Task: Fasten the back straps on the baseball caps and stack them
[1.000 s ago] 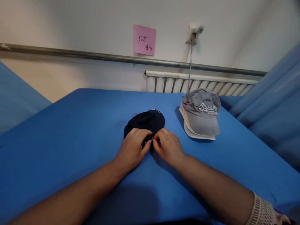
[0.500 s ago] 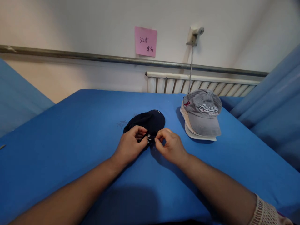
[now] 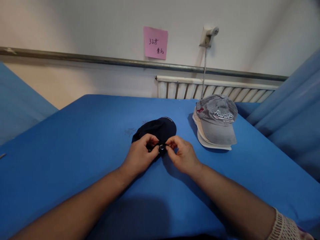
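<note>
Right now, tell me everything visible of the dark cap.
The dark cap looks like soft cloth, black or navy, its crown slumped. Its curved brim points away and rightward, with tiny white lettering at the edge. It lies on the blue sheet, left of the grey cap. Fingers of the left hand and right hand pinch its near side, at a shiny piece, perhaps a buckle.

I see a table [image 3: 82,140] draped in blue cloth. Near its far right corner I have stacked baseball caps [image 3: 216,121], a grey one topmost. Between that stack and the left edge rests a dark baseball cap [image 3: 167,129]; near the left edge lies a thin sliver [image 3: 2,156], too small to identify.
</note>
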Demonstrator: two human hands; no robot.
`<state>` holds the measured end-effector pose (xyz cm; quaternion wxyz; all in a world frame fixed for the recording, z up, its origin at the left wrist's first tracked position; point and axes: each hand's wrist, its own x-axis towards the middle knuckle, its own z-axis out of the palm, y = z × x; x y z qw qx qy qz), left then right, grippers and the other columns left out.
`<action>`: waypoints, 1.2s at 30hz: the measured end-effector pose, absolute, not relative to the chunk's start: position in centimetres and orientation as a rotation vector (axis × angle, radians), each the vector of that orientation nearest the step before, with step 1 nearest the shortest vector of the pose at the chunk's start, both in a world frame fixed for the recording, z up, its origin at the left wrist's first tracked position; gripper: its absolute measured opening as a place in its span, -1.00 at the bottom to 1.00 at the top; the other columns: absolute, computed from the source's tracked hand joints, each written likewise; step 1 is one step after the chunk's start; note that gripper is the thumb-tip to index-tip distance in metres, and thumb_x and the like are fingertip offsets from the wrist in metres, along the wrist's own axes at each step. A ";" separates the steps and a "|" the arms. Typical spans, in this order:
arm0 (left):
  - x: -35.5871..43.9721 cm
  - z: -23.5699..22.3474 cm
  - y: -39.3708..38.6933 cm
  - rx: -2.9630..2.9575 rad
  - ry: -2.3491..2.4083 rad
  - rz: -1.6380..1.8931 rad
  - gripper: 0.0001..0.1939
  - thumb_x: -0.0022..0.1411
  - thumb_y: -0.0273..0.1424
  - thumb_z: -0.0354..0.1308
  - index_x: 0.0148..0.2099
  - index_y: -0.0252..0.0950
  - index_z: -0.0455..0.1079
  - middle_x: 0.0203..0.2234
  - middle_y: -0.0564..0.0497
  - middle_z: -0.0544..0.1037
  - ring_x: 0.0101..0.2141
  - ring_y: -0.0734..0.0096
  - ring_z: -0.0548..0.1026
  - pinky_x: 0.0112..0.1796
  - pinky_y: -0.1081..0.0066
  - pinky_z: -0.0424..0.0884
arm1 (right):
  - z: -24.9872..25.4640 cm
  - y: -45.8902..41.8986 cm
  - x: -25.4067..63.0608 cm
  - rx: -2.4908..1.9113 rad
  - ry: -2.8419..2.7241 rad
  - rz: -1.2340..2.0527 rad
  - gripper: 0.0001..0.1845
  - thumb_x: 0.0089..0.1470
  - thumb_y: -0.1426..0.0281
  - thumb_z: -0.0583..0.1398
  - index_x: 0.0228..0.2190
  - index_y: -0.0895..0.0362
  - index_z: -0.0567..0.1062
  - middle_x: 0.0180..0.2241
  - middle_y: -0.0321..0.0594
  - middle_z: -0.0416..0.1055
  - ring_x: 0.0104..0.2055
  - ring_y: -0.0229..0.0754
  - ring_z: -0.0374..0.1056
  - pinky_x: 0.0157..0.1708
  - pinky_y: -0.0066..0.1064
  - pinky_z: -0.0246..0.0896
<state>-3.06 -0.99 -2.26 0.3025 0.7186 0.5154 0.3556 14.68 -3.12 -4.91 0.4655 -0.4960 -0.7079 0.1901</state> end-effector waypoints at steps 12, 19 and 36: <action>-3.3 -1.3 -1.2 1.957 1.332 0.886 -0.69 0.10 -0.31 0.23 -0.08 -0.22 0.43 -0.28 -0.01 0.62 -0.24 0.27 0.58 -0.17 0.25 0.47 | -5.1 -3.1 15.0 -1.122 -1.674 0.462 -0.92 0.12 0.47 0.16 -0.30 0.08 0.41 -0.37 -0.28 0.48 -0.35 -0.23 0.42 -0.28 -0.38 0.33; -3.6 -0.2 -0.8 1.636 1.310 0.910 -0.69 0.02 -0.29 0.27 -0.15 -0.26 0.45 -0.38 0.00 0.62 -0.34 0.27 0.59 -0.30 0.30 0.50 | -4.7 -2.6 15.4 -1.044 -1.866 0.329 -0.81 0.11 0.47 0.20 -0.19 0.08 0.40 -0.20 -0.17 0.45 -0.13 -0.12 0.39 -0.10 -0.24 0.34; -3.4 -0.3 -1.0 1.785 1.323 0.880 -0.69 0.01 -0.27 0.29 -0.17 -0.24 0.45 -0.41 0.02 0.61 -0.35 0.28 0.57 -0.29 0.30 0.48 | -4.9 -1.7 15.1 -1.081 -1.934 0.141 -0.91 0.19 0.43 0.15 -0.23 0.12 0.42 -0.19 -0.11 0.44 -0.13 -0.10 0.34 -0.12 -0.23 0.29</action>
